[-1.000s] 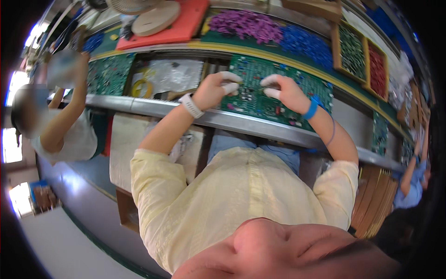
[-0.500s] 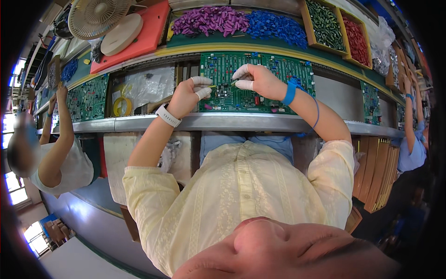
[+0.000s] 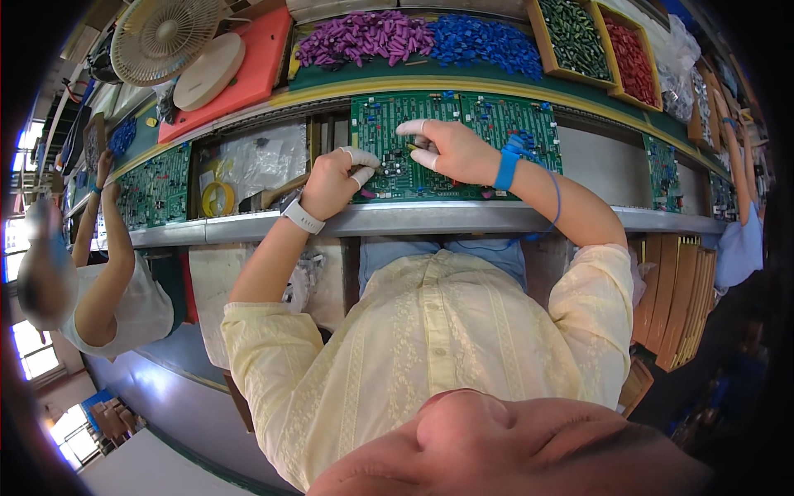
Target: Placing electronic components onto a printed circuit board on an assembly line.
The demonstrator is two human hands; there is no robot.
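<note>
Two green circuit boards [image 3: 504,116] lie side by side on the line before me, crowded with small parts. My left hand [image 3: 335,180], in white finger cots, is at the left board's lower left edge. Its thumb and forefinger curl toward each other; anything between them is too small to make out. Over the middle of the boards, my right hand [image 3: 459,150] has its forefinger stretched out to the left. A small yellow-green component [image 3: 411,146] shows at its thumb, apparently pinched against a finger that is hidden. Black cylindrical parts [image 3: 393,163] stand on the board between my hands.
Purple parts [image 3: 364,40] and blue parts [image 3: 484,45] are heaped behind the boards. Beside them stand boxes of green parts [image 3: 572,41] and red parts [image 3: 633,66]. A metal rail [image 3: 397,213] runs in front. A fan [image 3: 165,37] stands back left; co-workers sit at both sides.
My right forefinger has spread away from the thumb, and that hand has turned slightly. The yellow tip seen earlier at my left fingertips no longer shows; the left hand has moved slightly nearer.
</note>
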